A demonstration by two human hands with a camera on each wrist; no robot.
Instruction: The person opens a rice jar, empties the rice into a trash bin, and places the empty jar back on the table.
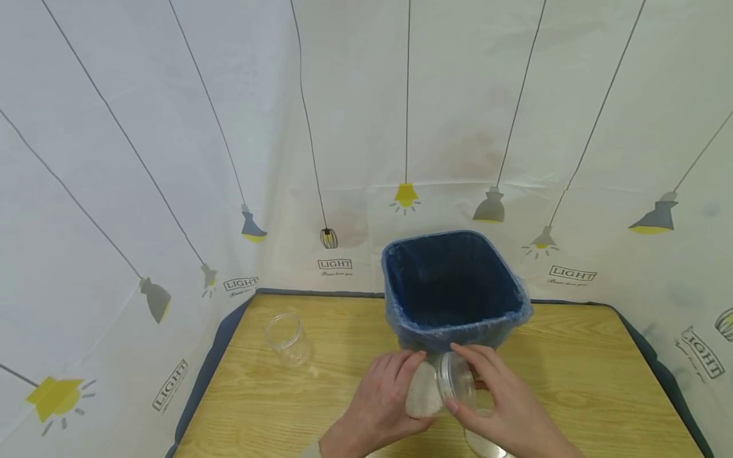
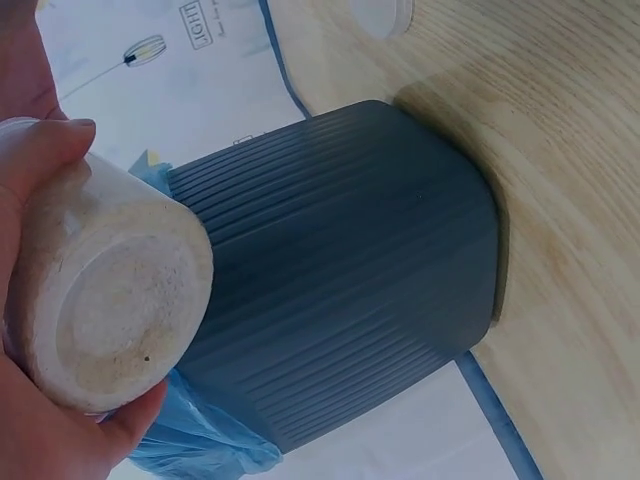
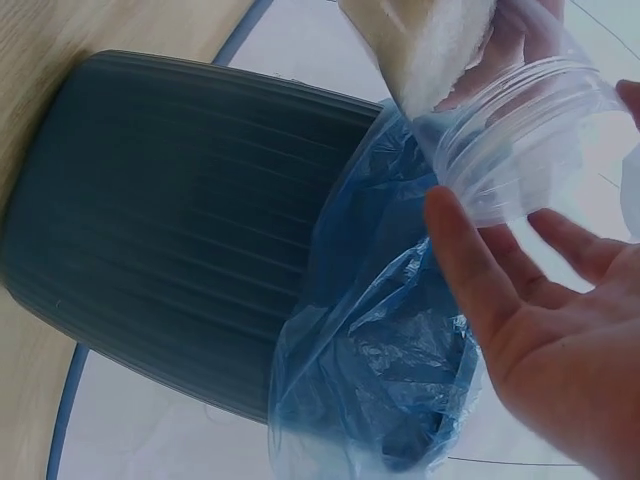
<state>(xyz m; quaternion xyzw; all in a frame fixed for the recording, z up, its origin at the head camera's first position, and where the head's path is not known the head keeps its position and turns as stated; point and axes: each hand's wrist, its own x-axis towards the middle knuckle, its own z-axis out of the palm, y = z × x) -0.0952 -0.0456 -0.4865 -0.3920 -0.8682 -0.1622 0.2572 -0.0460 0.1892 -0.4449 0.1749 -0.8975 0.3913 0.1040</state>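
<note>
Soft, even light fills the head view, cooler at left on the white lamp-printed sheet [image 1: 349, 127] and greyer at right, with wide-angle stretch towards the edges. The wrist views are duller and hazy: the dark blue ribbed plastic bin [image 2: 340, 270] throws a soft shadow on the pale wood-grain table [image 2: 580, 270], and the crinkled translucent blue plastic bag [image 3: 390, 320] catches white glints.

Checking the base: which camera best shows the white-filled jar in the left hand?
The left wrist view: the jar is large and close, its base facing the camera. The head view shows it small, partly covered by the left hand; the right wrist view shows only part of it, cut off at the top edge.
</note>
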